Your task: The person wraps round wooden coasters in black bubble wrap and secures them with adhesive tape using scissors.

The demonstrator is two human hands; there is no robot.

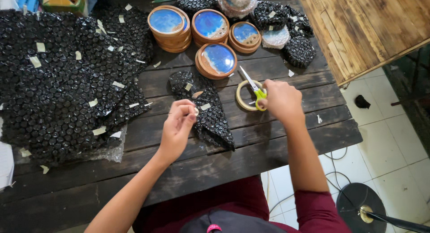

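Note:
My left hand (178, 125) pinches a small piece of tape (196, 111) at its fingertips, right beside a parcel wrapped in black bubble wrap (207, 110) on the dark wooden table (188, 166). My right hand (281, 100) holds scissors with yellow-green handles (254, 89), blades pointing up-left. The scissors lie over a roll of tape (245, 95) on the table, just right of the parcel.
Several round wooden coasters with blue resin tops (210, 36) stand in stacks at the back. Black bubble-wrap sheets dotted with tape scraps (67, 81) cover the left. Wrapped bundles (295, 45) sit back right. A lighter wooden surface (367, 27) is at right, tiled floor below.

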